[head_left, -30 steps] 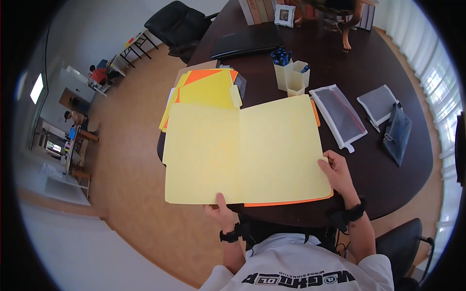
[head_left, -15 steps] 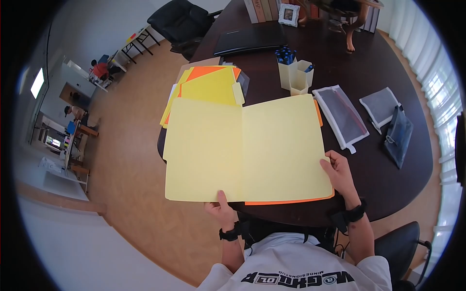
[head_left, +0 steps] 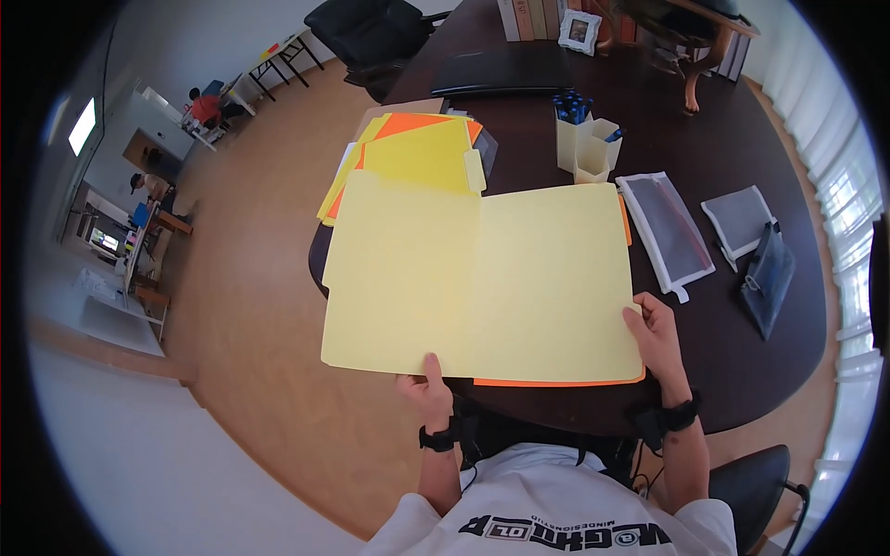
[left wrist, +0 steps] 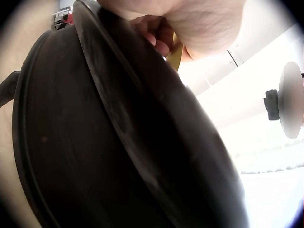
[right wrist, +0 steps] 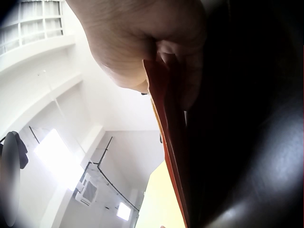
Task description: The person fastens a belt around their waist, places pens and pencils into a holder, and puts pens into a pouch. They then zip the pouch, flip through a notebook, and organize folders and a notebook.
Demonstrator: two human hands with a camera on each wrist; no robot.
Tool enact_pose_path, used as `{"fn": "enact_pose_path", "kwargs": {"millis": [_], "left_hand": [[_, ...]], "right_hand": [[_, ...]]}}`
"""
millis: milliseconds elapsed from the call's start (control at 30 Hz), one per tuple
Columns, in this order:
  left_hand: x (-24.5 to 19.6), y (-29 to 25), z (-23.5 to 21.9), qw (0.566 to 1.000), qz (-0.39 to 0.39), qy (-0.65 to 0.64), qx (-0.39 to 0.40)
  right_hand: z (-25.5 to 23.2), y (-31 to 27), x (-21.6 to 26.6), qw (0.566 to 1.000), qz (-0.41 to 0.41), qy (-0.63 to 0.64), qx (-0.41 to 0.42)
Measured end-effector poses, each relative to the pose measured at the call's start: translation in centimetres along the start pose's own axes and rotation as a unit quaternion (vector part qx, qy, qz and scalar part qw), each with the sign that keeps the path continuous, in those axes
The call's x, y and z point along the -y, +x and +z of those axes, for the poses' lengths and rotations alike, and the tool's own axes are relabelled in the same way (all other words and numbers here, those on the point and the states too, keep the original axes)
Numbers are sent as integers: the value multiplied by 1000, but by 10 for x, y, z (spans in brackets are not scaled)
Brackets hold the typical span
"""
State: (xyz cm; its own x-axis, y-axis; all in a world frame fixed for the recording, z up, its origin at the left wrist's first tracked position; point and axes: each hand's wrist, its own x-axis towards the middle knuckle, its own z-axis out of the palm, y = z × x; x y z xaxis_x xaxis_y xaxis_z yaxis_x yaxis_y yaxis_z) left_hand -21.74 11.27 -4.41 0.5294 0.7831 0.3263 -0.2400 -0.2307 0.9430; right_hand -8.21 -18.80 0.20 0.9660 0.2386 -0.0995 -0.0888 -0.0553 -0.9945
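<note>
A pale yellow file folder [head_left: 408,278] lies spread open in front of me, its crease running down the middle. My left hand [head_left: 428,391] pinches its lower edge left of the crease, thumb on top and fingers underneath. At the right edge, my right hand [head_left: 658,335] grips the folder with the thumb over the front. An orange folder [head_left: 561,381] peeks out beneath the right half; in the right wrist view its edge [right wrist: 173,137] runs up into the right hand. The left wrist view shows the left fingers [left wrist: 162,47] curled beside the dark table edge.
Yellow and orange folders [head_left: 422,157] are stacked behind, at the left of the dark table [head_left: 742,371]. Pale pen holders [head_left: 593,157] with blue pens, mesh zip pouches [head_left: 669,236], a dark pouch [head_left: 768,283] and a black laptop [head_left: 505,71] stand or lie farther off.
The head view has swung slightly, moving the table things a little to the right. Both hands keep their hold, and the open folder stays spread, tilted a little differently in view.
</note>
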Motion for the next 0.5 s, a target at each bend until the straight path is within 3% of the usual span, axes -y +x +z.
{"fn": "enact_pose_path", "kwargs": {"millis": [233,400,500], "left_hand": [[10,-3,-8,995,37,20,87],[17,3,-9,957,238,85,142],[9,6,-6,941,251,75,212]], "right_hand": [[-1,0,1,1000,-3,-10,1],[-1,-1,2,1000,-9,-16,0],[-3,0,0,1000,-24,-10,-1]]}}
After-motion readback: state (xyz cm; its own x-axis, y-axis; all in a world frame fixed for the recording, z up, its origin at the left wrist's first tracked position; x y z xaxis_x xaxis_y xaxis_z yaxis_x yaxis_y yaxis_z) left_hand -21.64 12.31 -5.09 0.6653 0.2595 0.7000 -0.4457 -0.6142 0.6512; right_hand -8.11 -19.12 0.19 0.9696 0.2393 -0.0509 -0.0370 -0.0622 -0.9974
